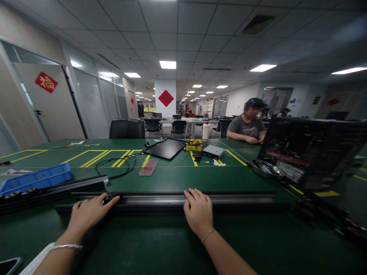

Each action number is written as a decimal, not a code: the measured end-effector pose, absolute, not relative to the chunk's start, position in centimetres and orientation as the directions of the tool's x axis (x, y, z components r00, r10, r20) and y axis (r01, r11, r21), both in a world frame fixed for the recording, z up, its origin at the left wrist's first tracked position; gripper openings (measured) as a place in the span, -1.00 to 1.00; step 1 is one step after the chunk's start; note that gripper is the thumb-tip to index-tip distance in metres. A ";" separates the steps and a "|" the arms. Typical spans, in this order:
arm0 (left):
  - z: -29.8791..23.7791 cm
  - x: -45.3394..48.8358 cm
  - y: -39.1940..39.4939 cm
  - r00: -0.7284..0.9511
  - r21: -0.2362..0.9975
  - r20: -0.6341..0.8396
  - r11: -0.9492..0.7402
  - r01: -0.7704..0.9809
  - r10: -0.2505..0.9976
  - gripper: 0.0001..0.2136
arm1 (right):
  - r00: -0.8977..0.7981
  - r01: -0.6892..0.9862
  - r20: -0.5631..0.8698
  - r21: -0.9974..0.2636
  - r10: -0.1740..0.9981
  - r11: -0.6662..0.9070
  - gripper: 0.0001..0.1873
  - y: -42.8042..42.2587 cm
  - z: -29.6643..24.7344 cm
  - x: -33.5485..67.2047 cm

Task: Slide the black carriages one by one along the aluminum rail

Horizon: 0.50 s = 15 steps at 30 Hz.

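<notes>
A long black rail with a shiny grey channel along its middle lies crosswise on the green table in front of me. Near its left end, my left hand has thumb and fingers closed around a small black block set in the channel; its exact kind is unclear. My right hand is bent over the middle of the rail, fingertips at the far edge and the palm side hidden.
Left of me are a blue plastic tray and another dark rail. Beyond lie a black cable, a flat screen, a yellow-and-black device and a grey box. At right stand a metal bowl, an open computer case and a seated person.
</notes>
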<state>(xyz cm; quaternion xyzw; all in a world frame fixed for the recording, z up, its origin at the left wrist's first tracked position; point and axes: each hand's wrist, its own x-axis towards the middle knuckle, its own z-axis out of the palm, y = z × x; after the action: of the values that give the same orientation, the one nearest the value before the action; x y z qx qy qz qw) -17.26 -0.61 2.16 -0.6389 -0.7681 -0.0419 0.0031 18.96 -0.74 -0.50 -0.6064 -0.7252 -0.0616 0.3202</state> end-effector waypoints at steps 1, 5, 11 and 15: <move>2.2 -17.2 -0.7 -0.179 0.013 0.038 0.178 0.984 0.983 -0.53 | -0.058 0.922 0.539 -0.294 0.840 0.253 -0.62 -0.7 -0.5 19.0; 2.1 -17.3 -0.7 -0.158 -0.050 0.012 0.158 0.986 0.987 -0.52 | -0.063 0.928 0.541 -0.278 0.839 0.249 -0.62 -0.6 -0.6 19.0; 1.7 -17.5 -0.8 -0.115 -0.173 0.011 0.115 0.978 0.993 -0.52 | -0.057 0.916 0.547 -0.304 0.835 0.261 -0.63 -0.5 -0.8 18.9; 1.8 -17.4 -0.8 -0.126 -0.184 -0.013 0.121 0.975 0.992 -0.53 | -0.051 0.913 0.554 -0.311 0.831 0.263 -0.63 -0.6 -0.8 18.9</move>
<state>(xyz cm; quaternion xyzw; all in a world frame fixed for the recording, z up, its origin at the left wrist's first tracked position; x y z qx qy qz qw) -17.37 -0.78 1.79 -0.6587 -0.7466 0.0738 0.0562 18.95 -0.56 -0.82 -0.6037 -0.7223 -0.0620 0.3317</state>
